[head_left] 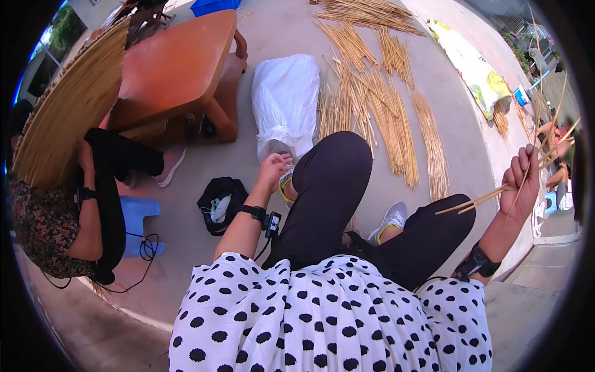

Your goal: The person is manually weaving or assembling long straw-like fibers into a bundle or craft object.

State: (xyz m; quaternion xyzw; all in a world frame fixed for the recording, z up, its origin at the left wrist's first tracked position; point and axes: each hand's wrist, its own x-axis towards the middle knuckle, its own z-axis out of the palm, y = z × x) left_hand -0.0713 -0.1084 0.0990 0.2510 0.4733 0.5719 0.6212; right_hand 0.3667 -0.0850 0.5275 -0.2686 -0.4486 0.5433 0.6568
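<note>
My right hand [524, 177] is raised at the right, closed round a few thin straw-coloured stalks [478, 201]. They stick out on both sides of the fist, some upward and some toward my knee. My left hand [274, 172] is beside my left knee, just in front of the gathered mouth of a white woven sack [285, 93]. Its fingers are loosely bent and a little apart, and I see nothing held in them. Beyond my knees, bundles of similar stalks [390, 118] lie spread on the concrete floor.
A black bag [221, 206] with pale things inside sits left of my left forearm. Farther left are a brown wooden table [176, 62], a blue stool [137, 223] and a person holding a large stalk mat [71, 111]. A white-and-green sack [471, 65] lies at the upper right.
</note>
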